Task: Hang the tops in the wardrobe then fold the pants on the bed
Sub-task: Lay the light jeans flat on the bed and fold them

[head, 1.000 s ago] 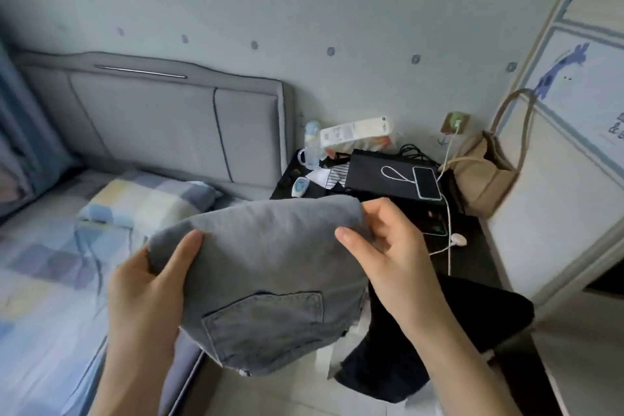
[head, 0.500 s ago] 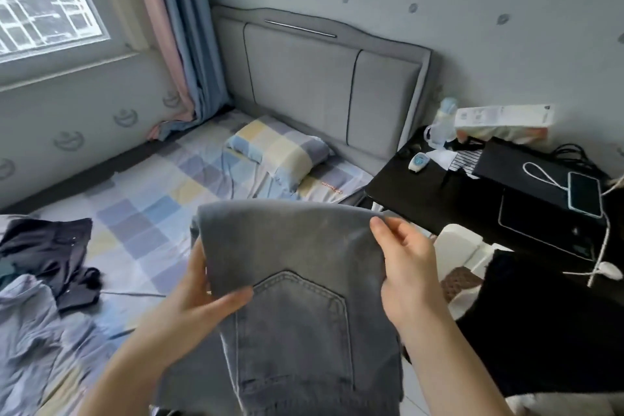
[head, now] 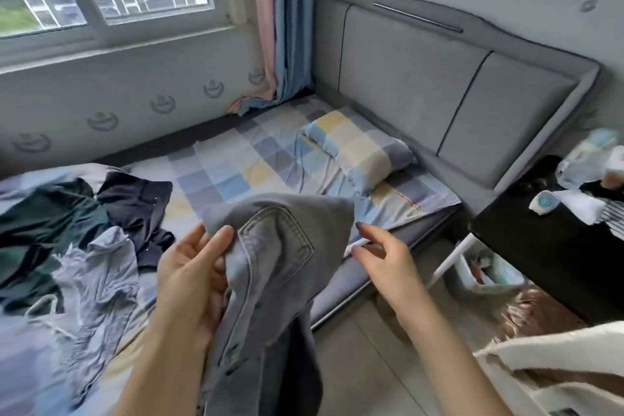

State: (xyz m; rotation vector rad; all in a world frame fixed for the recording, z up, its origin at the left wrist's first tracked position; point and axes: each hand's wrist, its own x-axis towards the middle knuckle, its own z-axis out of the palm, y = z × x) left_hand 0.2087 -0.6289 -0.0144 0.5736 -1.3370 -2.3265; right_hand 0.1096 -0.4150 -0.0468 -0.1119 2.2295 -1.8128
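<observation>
Left grip (head: 194, 267) alone pinches the jeans (head: 270, 267), right grip (head: 381, 257) loose beside, so they may slip floorward

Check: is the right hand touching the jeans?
Apart. The head view shows the right hand open beside the jeans, bed edge visible between them; only the left hand holds them.

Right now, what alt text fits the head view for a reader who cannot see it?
The left hand grips grey jeans held up over the edge of a checked bed, while the right hand, fingers relaxed, is off them. Crumpled clothes lie on the bed at left; a pillow sits by the headboard.
</observation>
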